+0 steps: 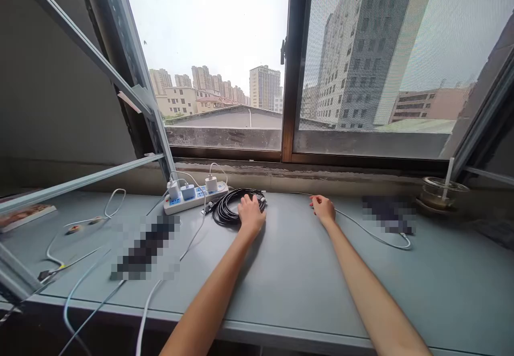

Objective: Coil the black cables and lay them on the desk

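A coil of black cable (225,214) lies on the grey tabletop beside the power strip. My left hand (251,214) is over the coil's right side, fingers curled down onto its loops; the fingertips are partly hidden. To the right, my right hand (322,209) is closed in a pinch at a thin white charging cable (361,224). That cable runs right from the hand to a blurred dark device (387,214), and a thin stretch of it shows left of the hand along the wall.
A white power strip (193,199) with several plugged-in chargers stands at the back left. Another blurred dark device (146,248) lies among loose cables. A lidded cup with a straw (441,192) stands at the back right. Metal shelf posts (140,77) rise at left.
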{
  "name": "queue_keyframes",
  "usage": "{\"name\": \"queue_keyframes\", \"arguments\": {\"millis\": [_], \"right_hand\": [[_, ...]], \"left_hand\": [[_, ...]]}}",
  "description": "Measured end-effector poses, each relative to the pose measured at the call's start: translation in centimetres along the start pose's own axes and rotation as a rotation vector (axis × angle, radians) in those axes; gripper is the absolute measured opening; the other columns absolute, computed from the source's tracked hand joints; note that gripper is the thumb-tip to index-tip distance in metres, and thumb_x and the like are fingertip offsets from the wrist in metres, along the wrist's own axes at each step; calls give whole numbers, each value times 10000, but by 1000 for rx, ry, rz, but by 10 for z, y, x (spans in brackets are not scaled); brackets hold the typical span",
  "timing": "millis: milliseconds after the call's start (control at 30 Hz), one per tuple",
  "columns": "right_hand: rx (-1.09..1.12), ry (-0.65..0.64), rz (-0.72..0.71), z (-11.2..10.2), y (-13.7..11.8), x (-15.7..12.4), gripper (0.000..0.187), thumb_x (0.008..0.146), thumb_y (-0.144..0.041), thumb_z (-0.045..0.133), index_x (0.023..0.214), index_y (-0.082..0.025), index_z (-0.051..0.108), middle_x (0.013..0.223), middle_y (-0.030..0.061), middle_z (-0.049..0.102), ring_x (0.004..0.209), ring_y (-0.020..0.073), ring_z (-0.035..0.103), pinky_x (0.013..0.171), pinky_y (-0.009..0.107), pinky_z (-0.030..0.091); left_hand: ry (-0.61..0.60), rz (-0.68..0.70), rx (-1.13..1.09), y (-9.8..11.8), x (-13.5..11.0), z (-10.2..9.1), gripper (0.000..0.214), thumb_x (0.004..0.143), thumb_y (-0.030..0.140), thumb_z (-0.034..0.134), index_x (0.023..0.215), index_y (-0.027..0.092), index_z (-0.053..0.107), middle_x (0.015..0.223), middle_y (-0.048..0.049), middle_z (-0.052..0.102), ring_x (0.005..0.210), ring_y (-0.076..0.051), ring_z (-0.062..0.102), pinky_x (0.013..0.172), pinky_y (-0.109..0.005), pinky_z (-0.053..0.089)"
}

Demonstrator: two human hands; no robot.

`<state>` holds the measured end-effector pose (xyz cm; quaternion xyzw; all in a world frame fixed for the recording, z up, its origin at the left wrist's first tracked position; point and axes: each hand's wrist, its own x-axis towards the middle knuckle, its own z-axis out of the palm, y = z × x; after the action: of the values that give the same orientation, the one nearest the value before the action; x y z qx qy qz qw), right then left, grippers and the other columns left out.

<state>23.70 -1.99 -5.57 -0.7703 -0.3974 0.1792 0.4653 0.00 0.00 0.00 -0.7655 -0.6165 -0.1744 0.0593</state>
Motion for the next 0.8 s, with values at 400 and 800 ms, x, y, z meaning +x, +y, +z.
{"name": "queue_keyframes", "arguments": {"millis": [400,800], "right_hand": [[-34,-3,3,0,0,0,295,895,-355,526,1099,-148,581,1067,68,611,896,159,606,776,358,520],[-75,-26,-12,-1,0,-1,293,896,-353,525,1101,-151,581,1077,69,609,904,160,604,781,359,520]], "left_hand": [[87,-21,-225,0,4,-4,206,865,292,424,971,186,566,1058,-115,604,982,-257,570,782,-343,428],[73,-30,-336,-14,11,3,376,830,533,492,699,195,595,894,-58,610,784,-199,600,577,-273,377]]}}
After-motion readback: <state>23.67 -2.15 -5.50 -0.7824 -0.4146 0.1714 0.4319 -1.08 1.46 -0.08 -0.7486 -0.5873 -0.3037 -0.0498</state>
